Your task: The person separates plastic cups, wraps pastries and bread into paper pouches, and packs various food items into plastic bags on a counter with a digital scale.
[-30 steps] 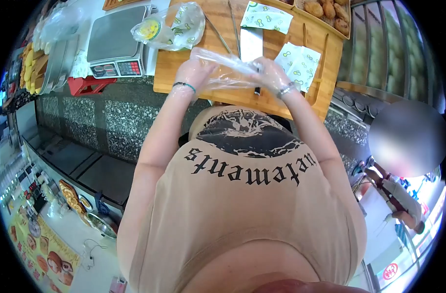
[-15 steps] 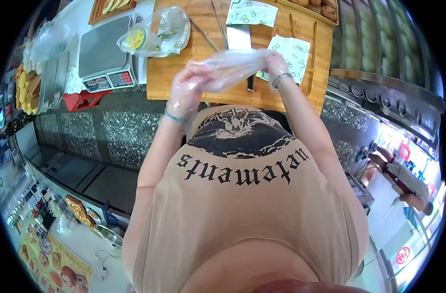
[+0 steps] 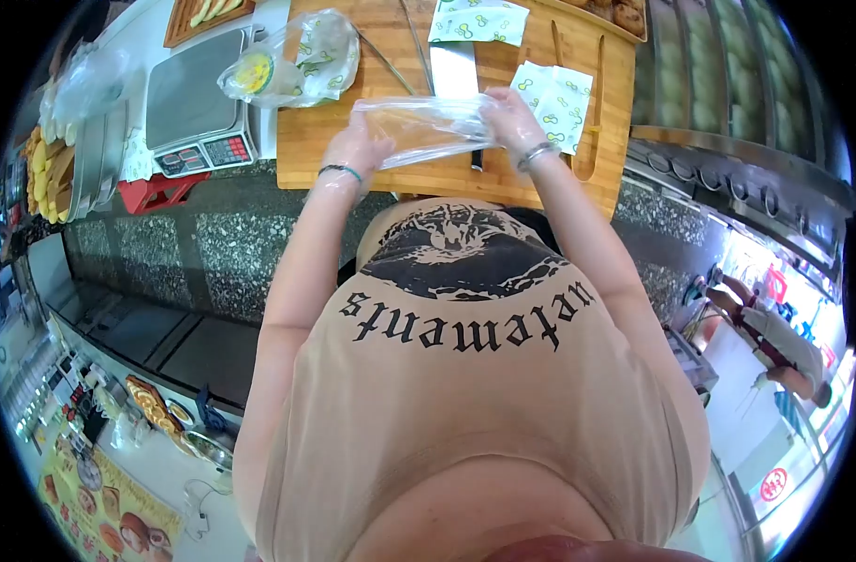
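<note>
A clear plastic bag (image 3: 426, 129) is stretched between my two hands above the wooden board (image 3: 306, 155). My left hand (image 3: 358, 150), in a clear disposable glove, grips the bag's left end. At the opposite end my right hand (image 3: 514, 122) has its fingers closed on the plastic. Partly hidden beneath the bag lies a knife (image 3: 456, 70) with a broad blade and a dark handle. Printed paper bags (image 3: 564, 103) rest beside my right hand, and another printed paper bag (image 3: 479, 21) is farther back.
Left of the board stands a digital scale (image 3: 196, 103). A clear bag (image 3: 334, 56) with a yellow-topped cup and printed paper sits at the board's back left. Tongs (image 3: 386, 61) lie near it. A tray of browned food (image 3: 625, 17) is at the back right. A person (image 3: 774, 342) stands at far right.
My left hand has turned and opened out the bag, which is now flatter and wider between my hands. My right hand has shifted slightly left.
</note>
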Demonstrator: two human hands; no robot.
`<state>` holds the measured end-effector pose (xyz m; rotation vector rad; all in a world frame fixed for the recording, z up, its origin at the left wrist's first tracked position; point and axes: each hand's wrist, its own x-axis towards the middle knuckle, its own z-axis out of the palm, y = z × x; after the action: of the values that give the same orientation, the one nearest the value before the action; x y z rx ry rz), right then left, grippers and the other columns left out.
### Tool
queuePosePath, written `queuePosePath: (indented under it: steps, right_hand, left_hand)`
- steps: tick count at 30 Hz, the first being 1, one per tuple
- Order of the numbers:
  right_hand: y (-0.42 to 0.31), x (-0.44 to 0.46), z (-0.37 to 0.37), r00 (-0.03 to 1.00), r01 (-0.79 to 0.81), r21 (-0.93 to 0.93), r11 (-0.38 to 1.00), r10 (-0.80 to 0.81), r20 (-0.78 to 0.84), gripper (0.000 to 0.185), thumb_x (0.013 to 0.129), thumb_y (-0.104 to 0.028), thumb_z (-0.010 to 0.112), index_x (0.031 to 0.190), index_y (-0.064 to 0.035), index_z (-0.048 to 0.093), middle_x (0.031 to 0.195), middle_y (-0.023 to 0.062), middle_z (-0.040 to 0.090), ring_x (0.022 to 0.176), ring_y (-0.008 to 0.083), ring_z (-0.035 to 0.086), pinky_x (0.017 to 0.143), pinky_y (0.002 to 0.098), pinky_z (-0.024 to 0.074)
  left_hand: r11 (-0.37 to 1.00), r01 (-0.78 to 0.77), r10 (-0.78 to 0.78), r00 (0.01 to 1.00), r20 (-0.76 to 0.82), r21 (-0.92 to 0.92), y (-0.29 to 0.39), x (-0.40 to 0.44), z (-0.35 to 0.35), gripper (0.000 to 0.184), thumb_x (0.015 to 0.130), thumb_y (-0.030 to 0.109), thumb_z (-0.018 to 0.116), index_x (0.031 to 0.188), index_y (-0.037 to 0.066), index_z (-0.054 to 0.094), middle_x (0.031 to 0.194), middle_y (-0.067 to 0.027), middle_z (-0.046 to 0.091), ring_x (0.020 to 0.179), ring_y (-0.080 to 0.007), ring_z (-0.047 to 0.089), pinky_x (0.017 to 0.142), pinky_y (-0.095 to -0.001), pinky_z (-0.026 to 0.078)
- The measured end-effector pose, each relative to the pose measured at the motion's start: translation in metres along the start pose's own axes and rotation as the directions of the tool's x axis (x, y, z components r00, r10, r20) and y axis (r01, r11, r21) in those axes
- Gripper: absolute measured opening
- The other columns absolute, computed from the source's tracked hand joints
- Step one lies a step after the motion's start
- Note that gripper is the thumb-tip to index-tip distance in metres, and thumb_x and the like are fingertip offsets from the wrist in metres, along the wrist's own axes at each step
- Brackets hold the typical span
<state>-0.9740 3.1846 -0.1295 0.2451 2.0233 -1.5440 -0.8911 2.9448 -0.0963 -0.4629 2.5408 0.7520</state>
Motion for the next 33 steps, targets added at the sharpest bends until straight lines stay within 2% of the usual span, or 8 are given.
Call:
queuePosePath:
  steps: [2,7,12,14,16,18,21,33]
  right_hand:
    - [-0.005,-0.01,0.005,0.763,0.529,-0.517,0.673,-0.644,-0.058,0.047,0.078,-0.015,0.063,0.12,-0.0013,0.049,0.111,0.017,0.058,0.102,0.0295,0.056,0.09,0.0398,0.044]
    - [0.026,-0.005,0.058,0.503,0.836,-0.494,0.238,-0.691,0.519,0.041,0.077,-0.02,0.065,0.116,-0.0099,0.058,0.121,0.0141,0.056,0.115,0.0304,0.05,0.1,0.0423,0.0379]
    - [0.028,0.006,0.038,0.695,0.717,-0.657,0.234,-0.164,0.7,0.038,0.084,-0.022,0.056,0.122,-0.0177,0.057,0.13,0.0098,0.052,0.122,0.0307,0.046,0.103,0.042,0.0346]
    - [-0.004,-0.01,0.0,0.92,0.388,-0.739,0.551,-0.185,0.346,0.041,0.082,-0.024,0.061,0.12,-0.0121,0.057,0.125,0.0148,0.055,0.117,0.0312,0.051,0.097,0.0384,0.0408]
    - [0.044,0.007,-0.059,0.771,0.262,-0.671,0.694,-0.568,-0.287,0.04,0.078,-0.027,0.066,0.112,-0.0051,0.06,0.113,0.0195,0.061,0.107,0.0311,0.058,0.088,0.0368,0.0471]
    - [0.11,0.053,-0.124,0.808,-0.064,-0.407,0.911,-0.192,-0.557,0.04,0.076,-0.028,0.069,0.104,-0.0007,0.061,0.102,0.0206,0.065,0.093,0.0308,0.063,0.081,0.0383,0.0496]
    - [0.096,0.047,-0.123,0.944,-0.235,-0.527,0.817,0.061,-0.325,0.036,0.077,-0.028,0.068,0.1,-0.0006,0.062,0.104,0.0187,0.065,0.091,0.0306,0.063,0.08,0.0378,0.0495]
    - [0.069,0.011,-0.133,0.719,0.476,-0.677,0.562,-0.692,-0.069,0.022,0.073,-0.005,0.061,0.094,-0.0022,0.055,0.098,0.0171,0.057,0.092,0.0351,0.056,0.078,0.0424,0.0475]
  left_hand:
    - [0.998,0.063,-0.065,0.996,0.06,0.03,0.005,0.006,0.01,0.074,0.082,0.029,0.058,0.141,0.005,0.021,0.099,-0.0273,0.062,0.091,-0.0407,0.061,0.08,-0.0454,0.048]
    - [0.988,0.151,-0.147,0.984,0.106,-0.038,-0.001,0.025,0.059,0.072,0.081,0.024,0.061,0.136,0.003,0.02,0.098,-0.0287,0.062,0.089,-0.0389,0.062,0.075,-0.0454,0.05]
    - [0.852,0.167,-0.158,0.986,0.06,-0.497,-0.031,0.017,0.067,0.065,0.08,0.021,0.06,0.13,-0.002,0.024,0.097,-0.028,0.063,0.087,-0.0365,0.064,0.077,-0.042,0.051]
    - [0.789,0.152,-0.17,0.985,0.027,-0.596,-0.037,0.017,0.066,0.065,0.079,0.017,0.061,0.128,-0.003,0.024,0.097,-0.0276,0.063,0.086,-0.0349,0.064,0.076,-0.0403,0.052]
    - [0.934,0.167,-0.167,0.986,0.025,-0.316,-0.056,0.021,0.073,0.065,0.078,0.014,0.06,0.127,-0.006,0.022,0.094,-0.0265,0.062,0.082,-0.0335,0.064,0.073,-0.039,0.052]
    - [0.897,0.19,-0.194,0.98,0.031,-0.4,-0.032,0.004,0.063,0.064,0.079,0.014,0.059,0.127,-0.006,0.022,0.093,-0.0263,0.062,0.082,-0.0339,0.064,0.072,-0.0397,0.051]
    - [0.887,0.256,-0.245,0.966,0.079,-0.385,-0.036,0.006,0.077,0.062,0.08,0.014,0.057,0.127,-0.007,0.022,0.089,-0.0259,0.062,0.08,-0.0341,0.063,0.069,-0.0409,0.05]
    - [0.895,0.266,-0.254,0.964,0.082,-0.359,-0.064,0.019,0.121,0.057,0.083,0.013,0.053,0.13,-0.002,0.024,0.085,-0.0189,0.059,0.072,-0.0284,0.059,0.062,-0.0393,0.047]
